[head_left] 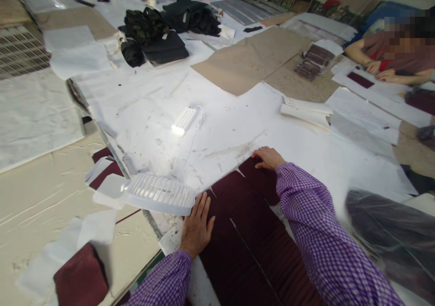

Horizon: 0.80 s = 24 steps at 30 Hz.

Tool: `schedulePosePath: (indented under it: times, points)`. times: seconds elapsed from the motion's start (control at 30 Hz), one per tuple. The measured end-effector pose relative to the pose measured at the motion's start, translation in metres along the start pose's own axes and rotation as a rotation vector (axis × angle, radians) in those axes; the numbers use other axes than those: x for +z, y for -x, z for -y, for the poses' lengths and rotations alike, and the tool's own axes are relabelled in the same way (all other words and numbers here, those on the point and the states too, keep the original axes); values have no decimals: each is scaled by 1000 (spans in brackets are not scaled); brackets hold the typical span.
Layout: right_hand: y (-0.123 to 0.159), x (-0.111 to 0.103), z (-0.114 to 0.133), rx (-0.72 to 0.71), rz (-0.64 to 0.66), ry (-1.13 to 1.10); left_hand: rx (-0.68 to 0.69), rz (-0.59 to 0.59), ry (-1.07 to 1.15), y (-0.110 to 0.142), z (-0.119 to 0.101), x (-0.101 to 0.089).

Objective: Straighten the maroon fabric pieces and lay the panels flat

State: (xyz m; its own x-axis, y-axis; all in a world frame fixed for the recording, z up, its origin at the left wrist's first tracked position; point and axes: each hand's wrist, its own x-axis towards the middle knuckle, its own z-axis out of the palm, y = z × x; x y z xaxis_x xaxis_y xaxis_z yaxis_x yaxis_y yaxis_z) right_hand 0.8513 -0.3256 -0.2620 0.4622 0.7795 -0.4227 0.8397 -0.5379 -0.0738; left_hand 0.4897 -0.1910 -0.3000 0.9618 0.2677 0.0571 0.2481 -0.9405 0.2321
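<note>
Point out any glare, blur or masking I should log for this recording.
In the head view, the white device glares brightest at its near end; the plastic-wrapped bundle at right looks soft and smeared; pixel blocks partly mask a co-worker; the left hand and right hand remain readable.

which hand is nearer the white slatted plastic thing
Left. The left hand is right by the right-hand end of the white slatted plastic thing; the right hand is farther away, at the far edge of a maroon fabric piece.
</note>
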Motion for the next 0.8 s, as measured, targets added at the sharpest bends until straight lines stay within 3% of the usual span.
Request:
schedulePosePath:
  times: [0.17, 0.4, 0.63, 0.8]
  points:
    - [-9, -3, -3, -30, 96, 28, -1, -2, 8, 0, 0, 0]
    - [-6, -4, -2, -39, 94, -9, 6, -14, 2, 0, 1, 0]
    - [17, 5, -28, 222, 80, -213, 12, -8, -12, -1, 1, -2]
    - [33, 11, -38, 278, 21, -414, 4, -12, -1, 0, 1, -1]
